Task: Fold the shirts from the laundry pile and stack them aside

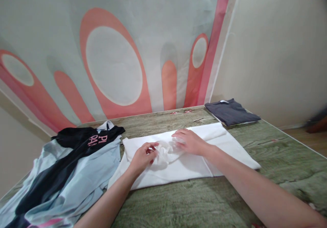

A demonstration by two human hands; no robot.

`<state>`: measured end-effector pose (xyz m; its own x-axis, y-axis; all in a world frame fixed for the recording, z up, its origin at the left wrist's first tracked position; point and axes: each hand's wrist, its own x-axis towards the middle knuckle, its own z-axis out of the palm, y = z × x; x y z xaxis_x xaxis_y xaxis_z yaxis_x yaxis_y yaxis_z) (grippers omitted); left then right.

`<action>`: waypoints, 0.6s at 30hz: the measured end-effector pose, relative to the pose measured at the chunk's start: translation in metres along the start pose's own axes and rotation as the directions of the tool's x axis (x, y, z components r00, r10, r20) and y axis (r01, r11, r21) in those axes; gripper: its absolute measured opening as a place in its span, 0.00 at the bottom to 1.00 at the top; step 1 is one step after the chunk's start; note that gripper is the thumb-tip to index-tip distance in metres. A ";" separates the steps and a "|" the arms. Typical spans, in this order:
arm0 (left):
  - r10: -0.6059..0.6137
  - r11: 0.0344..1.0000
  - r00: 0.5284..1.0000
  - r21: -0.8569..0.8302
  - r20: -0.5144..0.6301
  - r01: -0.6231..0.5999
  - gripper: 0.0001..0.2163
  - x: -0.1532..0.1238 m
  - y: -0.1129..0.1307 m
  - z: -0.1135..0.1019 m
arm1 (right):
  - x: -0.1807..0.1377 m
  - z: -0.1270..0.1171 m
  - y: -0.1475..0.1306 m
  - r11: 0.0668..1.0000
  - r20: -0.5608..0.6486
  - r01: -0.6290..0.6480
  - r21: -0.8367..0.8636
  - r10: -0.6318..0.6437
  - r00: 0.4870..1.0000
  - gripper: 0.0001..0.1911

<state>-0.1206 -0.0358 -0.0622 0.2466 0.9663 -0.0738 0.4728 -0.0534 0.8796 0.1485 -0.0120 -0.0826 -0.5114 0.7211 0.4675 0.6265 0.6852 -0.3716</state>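
Note:
A white shirt lies spread in a wide folded shape on the table, its middle bunched into a crumpled, partly sheer clump. My left hand is at the left side of that clump, with curled fingers closed on the cloth. From the other side, my right hand bends its fingers over the bunched cloth and grips it; its fingertips are partly lost in the white folds. Both forearms reach in from the near edge, the right one crossing over the shirt's front border.
Loose pale-blue and black clothes with pink lettering are heaped at the left. A folded dark grey garment lies at the far right corner. The wood-patterned table meets a wall with a grey and coral printed hanging.

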 end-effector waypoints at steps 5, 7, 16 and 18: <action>0.149 0.974 0.987 0.164 0.056 -0.156 0.09 -0.003 0.002 -0.002 | -0.020 -0.051 0.029 0.991 0.264 -0.104 -0.088 0.124 0.956 0.08; 0.234 0.936 0.968 0.246 0.094 -0.251 0.10 -0.005 0.003 -0.003 | -0.033 -0.072 0.038 0.977 0.305 -0.135 -0.163 0.179 0.935 0.09; 0.299 0.814 0.904 0.412 0.306 -0.409 0.16 -0.011 0.006 -0.004 | -0.100 -0.110 0.087 0.807 0.119 -0.326 -0.492 0.434 0.893 0.19; 0.304 0.807 0.902 0.421 0.306 -0.415 0.13 -0.012 0.006 -0.003 | -0.111 -0.110 0.092 0.747 0.057 -0.388 -0.540 0.493 0.868 0.16</action>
<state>-0.1232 -0.0466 -0.0545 0.6248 0.7786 0.0575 0.6352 -0.5498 0.5425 0.3275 -0.0406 -0.0801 -0.1689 0.9696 0.1770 0.9840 0.1761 -0.0257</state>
